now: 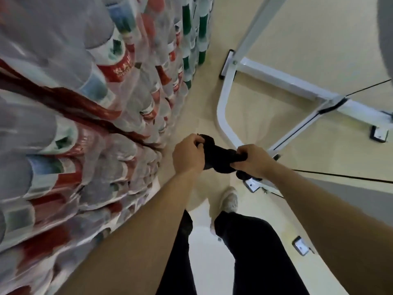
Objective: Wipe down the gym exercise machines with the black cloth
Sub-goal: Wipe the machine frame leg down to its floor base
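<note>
Both hands, left hand [187,154] and right hand [252,159], clutch the bunched black cloth [217,155] (2 grips); the white machine frame [222,116] just beyond looks unwiped, so wiping remains.

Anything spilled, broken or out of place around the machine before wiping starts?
Nothing stands out. The floor looks dry and the white frame looks intact. Both hands, left and right, hold the cloth bunched, off the machine. Stacked bottle packs crowd the left side.
</note>
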`<action>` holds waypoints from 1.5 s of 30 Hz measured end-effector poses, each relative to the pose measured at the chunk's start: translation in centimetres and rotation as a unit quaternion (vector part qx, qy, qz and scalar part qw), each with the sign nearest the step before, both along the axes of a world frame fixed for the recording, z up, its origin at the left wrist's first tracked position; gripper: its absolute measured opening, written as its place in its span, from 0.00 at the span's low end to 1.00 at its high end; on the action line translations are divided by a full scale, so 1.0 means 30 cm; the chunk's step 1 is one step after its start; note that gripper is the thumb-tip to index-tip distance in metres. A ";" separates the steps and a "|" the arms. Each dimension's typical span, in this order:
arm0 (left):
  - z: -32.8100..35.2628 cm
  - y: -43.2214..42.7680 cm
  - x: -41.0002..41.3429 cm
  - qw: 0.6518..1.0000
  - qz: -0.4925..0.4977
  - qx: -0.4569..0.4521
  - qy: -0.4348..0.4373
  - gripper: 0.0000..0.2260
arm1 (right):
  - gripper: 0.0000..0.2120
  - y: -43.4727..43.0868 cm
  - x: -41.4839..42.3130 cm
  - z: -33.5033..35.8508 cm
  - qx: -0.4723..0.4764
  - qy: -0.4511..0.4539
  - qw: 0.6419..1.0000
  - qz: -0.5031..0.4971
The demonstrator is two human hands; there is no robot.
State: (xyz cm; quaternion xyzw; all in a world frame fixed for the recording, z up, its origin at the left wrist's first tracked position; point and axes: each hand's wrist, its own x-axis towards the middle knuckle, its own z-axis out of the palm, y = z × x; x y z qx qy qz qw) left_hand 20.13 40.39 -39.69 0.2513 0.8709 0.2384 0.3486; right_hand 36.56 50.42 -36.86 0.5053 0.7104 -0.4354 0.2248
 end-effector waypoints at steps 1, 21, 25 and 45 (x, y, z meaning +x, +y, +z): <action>-0.069 0.015 0.006 1.000 0.005 -0.006 0.013 0.09 | 0.11 0.027 0.009 -0.063 0.005 0.003 1.000 -0.003; -1.255 0.652 0.077 0.992 0.056 0.115 0.014 0.16 | 0.11 0.711 0.004 -1.270 0.313 0.018 0.947 -0.074; -1.432 0.704 0.114 0.989 0.010 0.147 -0.017 0.27 | 0.20 0.651 -0.065 -1.441 0.344 0.017 0.939 0.005; -1.662 1.134 -0.078 0.948 -0.067 0.250 -0.186 0.20 | 0.24 0.854 -0.317 -1.759 0.162 0.293 0.899 -0.282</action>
